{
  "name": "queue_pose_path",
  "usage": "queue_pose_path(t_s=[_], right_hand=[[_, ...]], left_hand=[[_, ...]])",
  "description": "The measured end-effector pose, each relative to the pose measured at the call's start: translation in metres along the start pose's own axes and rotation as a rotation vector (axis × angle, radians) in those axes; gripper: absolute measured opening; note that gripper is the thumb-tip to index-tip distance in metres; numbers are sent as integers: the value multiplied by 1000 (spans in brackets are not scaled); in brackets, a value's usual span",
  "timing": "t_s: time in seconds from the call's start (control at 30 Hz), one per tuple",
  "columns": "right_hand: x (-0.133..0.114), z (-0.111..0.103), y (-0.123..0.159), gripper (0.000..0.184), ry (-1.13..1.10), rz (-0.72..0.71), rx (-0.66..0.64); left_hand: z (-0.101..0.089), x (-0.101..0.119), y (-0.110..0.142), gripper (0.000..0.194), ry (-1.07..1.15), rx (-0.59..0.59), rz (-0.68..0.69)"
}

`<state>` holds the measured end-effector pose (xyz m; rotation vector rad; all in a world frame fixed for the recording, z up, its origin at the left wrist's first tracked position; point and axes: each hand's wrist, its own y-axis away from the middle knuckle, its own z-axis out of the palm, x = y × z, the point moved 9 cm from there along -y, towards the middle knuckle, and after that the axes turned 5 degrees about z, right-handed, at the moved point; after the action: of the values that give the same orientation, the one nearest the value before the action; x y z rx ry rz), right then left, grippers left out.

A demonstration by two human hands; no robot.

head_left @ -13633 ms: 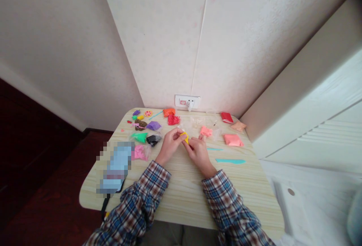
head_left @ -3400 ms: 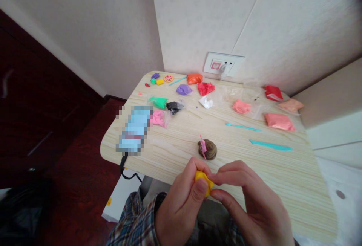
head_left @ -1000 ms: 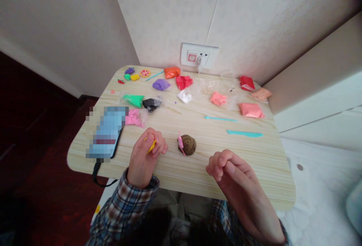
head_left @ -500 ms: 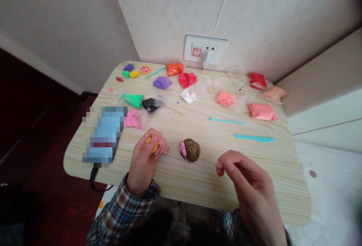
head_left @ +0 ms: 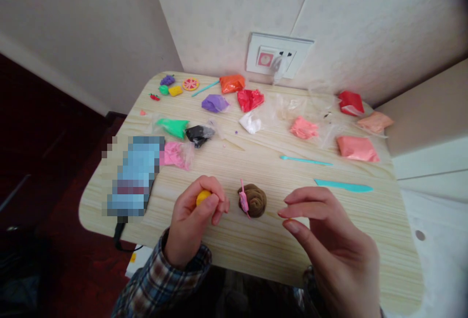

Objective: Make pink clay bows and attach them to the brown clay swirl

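Observation:
My left hand (head_left: 197, 213) is closed around a lump of yellow modelling clay (head_left: 203, 197), which shows between thumb and curled fingers. To the right, my right hand (head_left: 329, 240) is raised over the table with thumb and fingertips brought close in a pinch. A tiny yellowish speck seems to sit at those tips, too small to make out. Between the hands lies a brown coiled clay bun (head_left: 257, 201) with a pink clay bow (head_left: 243, 201) on its left side; neither hand touches it.
A teal clay knife (head_left: 343, 185) and a thin teal tool (head_left: 306, 160) lie at right. Behind are bags of coloured clay, including black (head_left: 199, 135) and salmon (head_left: 357, 148). Small clay fruits (head_left: 175, 91) sit at back left. A blurred phone (head_left: 137, 177) with a cable lies at left.
Earlier both hands worked together on the yellow clay; now they are apart. The brown bun has come to the middle from the back left. Lately the right thumb has parted slightly from the fingers.

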<state>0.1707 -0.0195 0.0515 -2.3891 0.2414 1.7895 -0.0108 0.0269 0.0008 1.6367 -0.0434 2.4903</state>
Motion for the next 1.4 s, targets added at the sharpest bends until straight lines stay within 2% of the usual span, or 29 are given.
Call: queue_pose_path(t_s=[0.07, 0.23, 0.37, 0.53, 0.67, 0.87, 1.13, 1.4], right_hand=[[-9, 2, 3, 11, 35, -47, -3], [-27, 8, 12, 18, 51, -130, -43], [-38, 13, 19, 25, 23, -178, -58], [-50, 15, 29, 31, 61, -245, -54], [-58, 12, 37, 24, 108, -327, -64], [-64, 7, 46, 16, 152, -319, -27], [-81, 3, 60, 13, 299, -469, 77], [-90, 0, 65, 17, 399, -598, 88]], left_hand=[[8, 4, 5, 15, -45, -63, -19], [40, 13, 18, 6, -171, -209, -219], [54, 20, 25, 8, -106, -217, -241], [56, 8, 40, 21, -20, -204, -361], [58, 11, 48, 21, -25, -235, -401], [61, 16, 56, 20, -74, -302, -452], [65, 18, 61, 21, -79, -314, -413], [63, 19, 59, 20, -115, -274, -370]])
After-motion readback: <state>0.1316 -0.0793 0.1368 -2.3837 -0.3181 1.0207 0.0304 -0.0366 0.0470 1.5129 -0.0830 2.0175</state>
